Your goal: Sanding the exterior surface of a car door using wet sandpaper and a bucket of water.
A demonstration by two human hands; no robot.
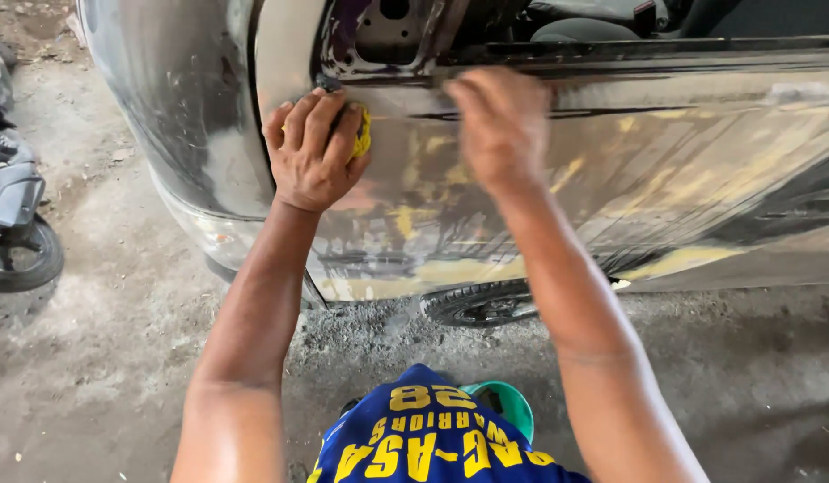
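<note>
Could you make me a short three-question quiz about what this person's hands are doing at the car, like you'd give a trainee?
1. True or false: the left hand presses a yellow pad against the car door panel.
2. What does the right hand do? A) grips a hammer B) lies bare on the panel, blurred C) holds the green bowl
3. Fill in: under the car's lower edge a ______ lies on the ground.

Key: 1 true; 2 B; 3 tyre
</note>
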